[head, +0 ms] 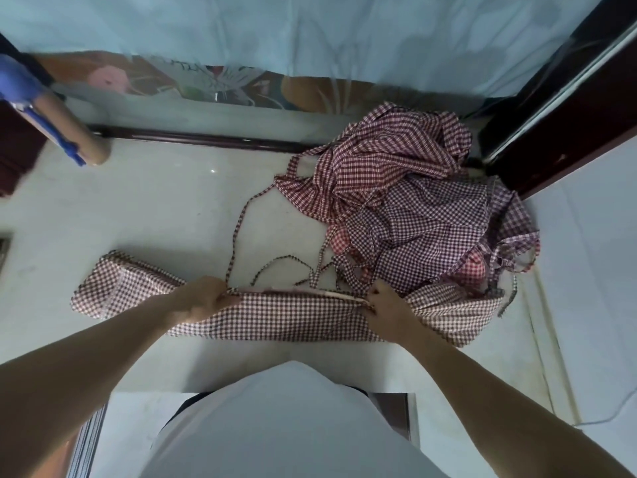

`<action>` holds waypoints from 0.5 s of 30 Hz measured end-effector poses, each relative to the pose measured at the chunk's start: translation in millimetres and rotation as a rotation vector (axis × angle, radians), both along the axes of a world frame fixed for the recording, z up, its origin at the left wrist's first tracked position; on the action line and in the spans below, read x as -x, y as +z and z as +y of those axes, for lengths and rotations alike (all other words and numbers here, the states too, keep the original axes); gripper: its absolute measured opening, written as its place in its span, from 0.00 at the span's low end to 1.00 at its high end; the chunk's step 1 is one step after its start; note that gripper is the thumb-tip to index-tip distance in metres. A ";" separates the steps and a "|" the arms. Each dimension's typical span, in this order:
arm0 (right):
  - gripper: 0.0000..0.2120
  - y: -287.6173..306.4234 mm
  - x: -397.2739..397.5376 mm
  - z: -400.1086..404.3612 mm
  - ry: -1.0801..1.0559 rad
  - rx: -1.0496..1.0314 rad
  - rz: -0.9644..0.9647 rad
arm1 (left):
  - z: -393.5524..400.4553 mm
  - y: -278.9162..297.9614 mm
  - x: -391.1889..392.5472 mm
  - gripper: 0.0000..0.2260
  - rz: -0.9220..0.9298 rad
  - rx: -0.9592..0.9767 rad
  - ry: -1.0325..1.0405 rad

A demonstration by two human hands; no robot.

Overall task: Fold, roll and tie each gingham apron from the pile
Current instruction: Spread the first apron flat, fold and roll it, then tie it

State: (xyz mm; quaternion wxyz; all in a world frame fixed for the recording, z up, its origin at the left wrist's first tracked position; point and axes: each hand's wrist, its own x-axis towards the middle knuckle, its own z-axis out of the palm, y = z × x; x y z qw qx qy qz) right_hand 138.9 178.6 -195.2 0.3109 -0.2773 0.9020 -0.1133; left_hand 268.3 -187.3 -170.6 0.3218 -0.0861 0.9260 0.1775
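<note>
I see a pale floor, bare to the left, with the apron pile crowding the dark frame at right. My left hand and right hand each pinch the folded apron's far edge, arms outstretched.

A red-and-white gingham apron lies folded into a long flat band, its upper edge pinched under the fingers of both hands. Thin ties trail away beyond the fingertips. Past the right fingers sits a crumpled pile of gingham aprons, touching the band's right end.
</note>
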 end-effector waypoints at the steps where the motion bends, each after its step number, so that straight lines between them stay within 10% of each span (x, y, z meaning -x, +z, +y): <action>1: 0.11 0.5 -1.1 2.9 -0.021 0.058 0.126 | -5.0 -6.4 -0.5 0.23 0.124 -0.010 -0.008; 5: 0.10 7.8 -8.5 4.4 -0.052 0.207 0.523 | -7.1 -7.1 2.7 0.30 0.694 0.028 -0.123; 15: 0.13 21.6 -2.0 2.4 -0.043 0.181 0.138 | -2.2 -15.8 -10.8 0.08 0.610 -0.098 -0.121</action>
